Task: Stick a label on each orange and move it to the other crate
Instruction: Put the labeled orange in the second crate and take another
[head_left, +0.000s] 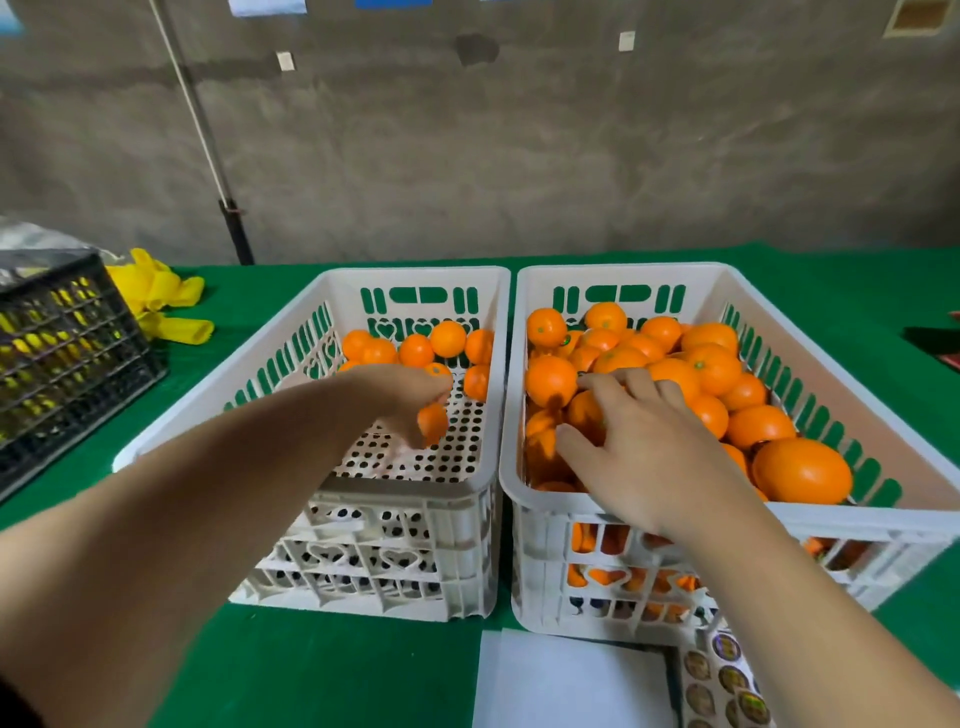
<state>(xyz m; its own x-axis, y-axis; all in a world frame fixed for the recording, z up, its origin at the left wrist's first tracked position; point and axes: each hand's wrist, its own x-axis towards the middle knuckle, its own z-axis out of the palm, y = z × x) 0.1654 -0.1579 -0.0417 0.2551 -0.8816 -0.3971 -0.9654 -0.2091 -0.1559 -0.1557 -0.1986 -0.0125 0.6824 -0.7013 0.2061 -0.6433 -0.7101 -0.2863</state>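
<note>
Two crates side by side. Left hand (410, 400) grips orange (432, 422) low over left crate (415, 280); set it down gently beside others. Right hand (634, 447), fingers spread, rests on pile in right crate (623, 273); pick one top orange, near sticker sheet (727, 680).

A green table (332, 670) carries two white crates (415, 561) (587, 587) side by side, a black crate (62, 364) at its left edge, a sticker sheet (722, 680) near its front edge.

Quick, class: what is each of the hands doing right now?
Left hand: holds an orange over the left crate.
Right hand: open, fingers on oranges in the right crate.
</note>
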